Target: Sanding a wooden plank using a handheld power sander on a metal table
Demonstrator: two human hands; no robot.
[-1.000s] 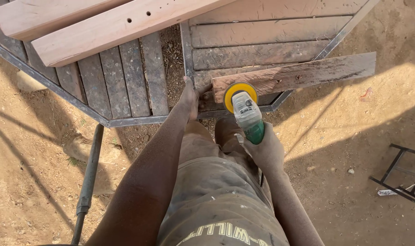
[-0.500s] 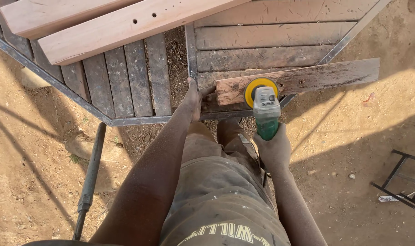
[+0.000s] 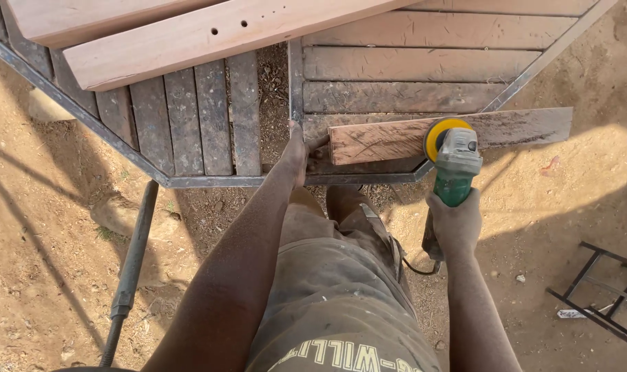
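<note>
**Sanding a rough plank at the bench edge**

Nearest, dusty grey-brown shorts [image 3: 341, 289] with pale lettering along the lower edge fill the bottom of the view, and both bare arms reach forward over packed sandy ground [image 3: 45, 275]. The right hand [image 3: 455, 224] is wrapped around the green plastic body of an angle grinder [image 3: 454, 162], its grip pressed together on the handle; a dark cord loops down just beside the wrist. The grinder's grey metal head carries a round yellow sanding disc [image 3: 439, 134], which lies against the plank [image 3: 451, 134]. This plank is weathered wood, pale and scratched at its left part, grey and rough toward the right, and it rests across the corner of the bench [image 3: 210, 181], its right end jutting past the frame. The left hand [image 3: 301, 148] presses on the plank's left end, fingers spread flat. The bench is an angled dark steel frame filled with worn grey slats. A threaded steel rod [image 3: 131, 262] lies on the ground at left. Farther off, two smooth, pale planed boards [image 3: 210, 38] with small drilled holes lie across the slats.
</note>
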